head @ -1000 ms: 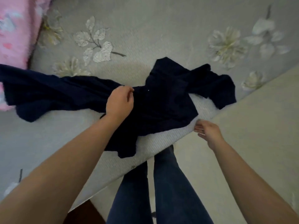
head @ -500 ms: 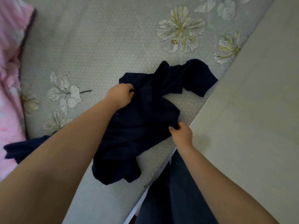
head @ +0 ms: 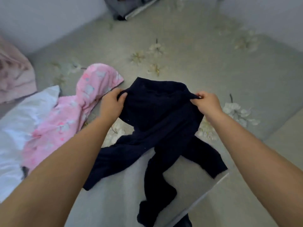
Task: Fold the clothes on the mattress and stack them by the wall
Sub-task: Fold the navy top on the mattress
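Observation:
A dark navy garment [head: 160, 122] hangs in front of me over the grey flowered mattress [head: 196, 66]. My left hand [head: 111, 104] grips its upper left edge and my right hand [head: 207, 104] pinches its upper right edge, so the top is stretched between them. Its lower parts trail down twisted, with ends lying on the mattress near the front edge. A pink patterned garment [head: 68, 112] and a white one [head: 19, 128] lie in a heap to the left.
A pale pink cloth [head: 14, 76] sits at the far left. White walls [head: 41, 18] border the mattress at the back and right. A dark folded stack [head: 129, 7] rests by the back wall. Beige floor [head: 246, 202] runs along the mattress's front right.
My right hand moved from the mattress edge up onto the garment's top. Both hands raised the navy garment and spread it. The view swung up, showing the walls and the pink and white clothes.

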`<act>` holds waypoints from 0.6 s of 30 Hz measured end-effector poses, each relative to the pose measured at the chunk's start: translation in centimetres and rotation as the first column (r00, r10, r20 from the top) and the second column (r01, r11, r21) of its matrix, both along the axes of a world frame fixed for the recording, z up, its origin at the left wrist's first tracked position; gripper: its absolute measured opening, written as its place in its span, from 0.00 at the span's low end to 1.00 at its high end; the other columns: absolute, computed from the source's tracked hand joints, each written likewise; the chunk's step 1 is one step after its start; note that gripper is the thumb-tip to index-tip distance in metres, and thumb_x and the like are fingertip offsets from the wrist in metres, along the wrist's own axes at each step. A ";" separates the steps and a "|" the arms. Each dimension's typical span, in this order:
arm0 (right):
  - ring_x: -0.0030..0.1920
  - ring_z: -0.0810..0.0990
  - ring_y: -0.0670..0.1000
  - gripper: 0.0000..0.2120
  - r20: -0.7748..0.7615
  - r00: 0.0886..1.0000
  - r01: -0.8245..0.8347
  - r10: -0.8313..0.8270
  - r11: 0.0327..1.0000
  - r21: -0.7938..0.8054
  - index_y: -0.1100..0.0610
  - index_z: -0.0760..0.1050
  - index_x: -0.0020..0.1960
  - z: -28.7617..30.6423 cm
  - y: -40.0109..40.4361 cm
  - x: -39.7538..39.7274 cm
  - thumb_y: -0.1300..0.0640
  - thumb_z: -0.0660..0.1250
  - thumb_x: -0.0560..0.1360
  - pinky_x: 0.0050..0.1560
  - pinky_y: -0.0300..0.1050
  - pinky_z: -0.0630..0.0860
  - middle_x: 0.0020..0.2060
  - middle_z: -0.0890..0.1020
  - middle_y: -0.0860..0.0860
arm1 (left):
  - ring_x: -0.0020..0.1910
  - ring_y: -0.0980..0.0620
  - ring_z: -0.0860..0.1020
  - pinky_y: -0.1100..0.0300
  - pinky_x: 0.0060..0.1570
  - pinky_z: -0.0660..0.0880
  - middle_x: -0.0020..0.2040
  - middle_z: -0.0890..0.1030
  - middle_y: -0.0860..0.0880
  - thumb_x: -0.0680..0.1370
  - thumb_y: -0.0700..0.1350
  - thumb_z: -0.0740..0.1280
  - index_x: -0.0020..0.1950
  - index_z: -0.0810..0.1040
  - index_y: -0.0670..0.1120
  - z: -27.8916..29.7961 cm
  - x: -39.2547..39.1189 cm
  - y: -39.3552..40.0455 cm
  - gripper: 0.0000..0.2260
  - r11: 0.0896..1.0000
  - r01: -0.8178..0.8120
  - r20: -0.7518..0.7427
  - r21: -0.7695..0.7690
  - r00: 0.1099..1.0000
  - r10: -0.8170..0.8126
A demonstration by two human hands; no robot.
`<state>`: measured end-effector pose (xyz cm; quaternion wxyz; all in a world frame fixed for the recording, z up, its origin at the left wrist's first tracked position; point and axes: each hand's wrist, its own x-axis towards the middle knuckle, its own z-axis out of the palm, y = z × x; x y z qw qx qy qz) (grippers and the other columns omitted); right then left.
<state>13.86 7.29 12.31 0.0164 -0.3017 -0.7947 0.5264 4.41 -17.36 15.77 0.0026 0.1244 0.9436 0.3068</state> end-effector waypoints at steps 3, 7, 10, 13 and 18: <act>0.44 0.76 0.55 0.06 -0.089 0.989 -0.100 0.121 0.972 0.211 0.61 0.79 0.46 7.3 0.4 -5.2 0.61 0.65 0.73 0.39 0.39 0.63 0.39 0.77 0.57 | 0.51 0.41 0.77 0.57 0.49 0.67 0.51 0.81 0.38 0.78 0.41 0.62 0.53 0.79 0.37 6.2 -2.2 -2.3 0.10 0.995 -0.095 -0.191 0.015 0.977 0.096; 0.42 0.72 0.52 0.07 -0.232 0.930 -0.175 0.286 0.897 0.406 0.65 0.78 0.46 17.4 -1.3 -10.5 0.62 0.65 0.73 0.35 0.41 0.62 0.39 0.76 0.58 | 0.48 0.39 0.78 0.53 0.45 0.68 0.47 0.81 0.36 0.77 0.41 0.63 0.49 0.80 0.36 14.9 -3.7 -6.2 0.09 0.976 -0.202 -0.409 0.083 0.886 0.218; 0.41 0.73 0.53 0.08 -0.335 0.854 -0.193 0.399 0.840 0.508 0.69 0.78 0.46 24.7 -4.0 -12.7 0.63 0.66 0.73 0.33 0.44 0.59 0.37 0.75 0.59 | 0.48 0.40 0.78 0.56 0.44 0.65 0.47 0.81 0.37 0.77 0.40 0.63 0.50 0.80 0.36 21.1 -3.4 -9.2 0.09 0.957 -0.253 -0.530 0.144 0.797 0.290; 0.43 0.77 0.58 0.08 -0.407 0.772 -0.165 0.488 0.773 0.613 0.65 0.80 0.44 30.8 -6.4 -12.5 0.59 0.69 0.71 0.31 0.43 0.60 0.38 0.79 0.61 | 0.48 0.41 0.77 0.61 0.40 0.61 0.47 0.80 0.38 0.78 0.41 0.62 0.51 0.79 0.36 26.3 -2.0 -12.1 0.09 0.945 -0.279 -0.627 0.171 0.709 0.323; 0.40 0.72 0.51 0.12 -0.441 0.664 -0.139 0.604 0.679 0.721 0.62 0.80 0.45 36.2 -8.8 -8.0 0.53 0.71 0.70 0.38 0.39 0.60 0.35 0.75 0.52 | 0.47 0.41 0.76 0.54 0.45 0.68 0.46 0.80 0.40 0.78 0.42 0.62 0.51 0.78 0.38 31.4 3.4 -15.7 0.09 0.923 -0.291 -0.685 0.251 0.621 0.382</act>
